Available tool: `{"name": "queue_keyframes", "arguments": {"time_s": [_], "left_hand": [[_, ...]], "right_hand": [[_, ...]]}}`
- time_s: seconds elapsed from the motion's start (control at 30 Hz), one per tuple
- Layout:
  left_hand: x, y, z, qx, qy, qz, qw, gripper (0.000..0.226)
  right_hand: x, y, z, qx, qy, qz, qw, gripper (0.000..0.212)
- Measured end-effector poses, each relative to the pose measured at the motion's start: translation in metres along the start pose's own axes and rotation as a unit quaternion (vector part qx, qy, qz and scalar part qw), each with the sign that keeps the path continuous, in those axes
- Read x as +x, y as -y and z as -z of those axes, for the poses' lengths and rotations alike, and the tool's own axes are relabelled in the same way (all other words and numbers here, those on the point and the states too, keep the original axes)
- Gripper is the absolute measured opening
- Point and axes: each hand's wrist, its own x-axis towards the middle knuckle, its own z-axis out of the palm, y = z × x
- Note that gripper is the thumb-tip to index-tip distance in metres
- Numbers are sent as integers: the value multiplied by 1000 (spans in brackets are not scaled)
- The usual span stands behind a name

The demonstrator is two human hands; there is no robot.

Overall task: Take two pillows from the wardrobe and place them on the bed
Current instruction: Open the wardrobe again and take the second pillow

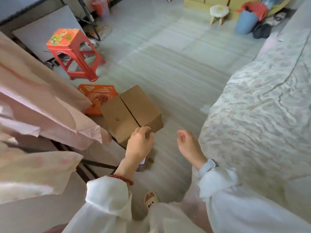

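Observation:
The bed [262, 105] with a pale patterned cover fills the right side of the view. Pink folded bedding [42, 105] juts in from the left, stacked in layers, and I cannot tell whether it is pillows or sheets. My left hand [138, 145] hovers over the floor near a cardboard box, fingers loosely curled and holding nothing. Beside the bed's edge my right hand [189, 146] is also empty, its fingers apart. A red bead bracelet is on the left wrist and a watch on the right. No wardrobe is clearly in view.
A closed cardboard box [133, 113] lies on the floor ahead, with an orange crate [97, 96] behind it. A red plastic stool [74, 52] stands at the left. Far back are a small white stool [218, 12], a blue bin [246, 21] and a pink basket [101, 6].

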Motion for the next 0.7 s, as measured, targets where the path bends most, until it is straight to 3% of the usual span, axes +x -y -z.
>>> {"name": "queue_keyframes", "arguments": {"time_s": [0.27,0.43,0.7], "left_hand": [[138,-63,-21,-3,139,-109,984,33],[242,-114,-33,2,128,-152,980,30],[415,-267,-72,-16,139,-186,973,30]], "right_hand": [[90,2,60,25,-118,-110,987,27],[182,8,112,28,-139,-132,981,27],[346,4,257,36,-195,-141,970,26]]}}
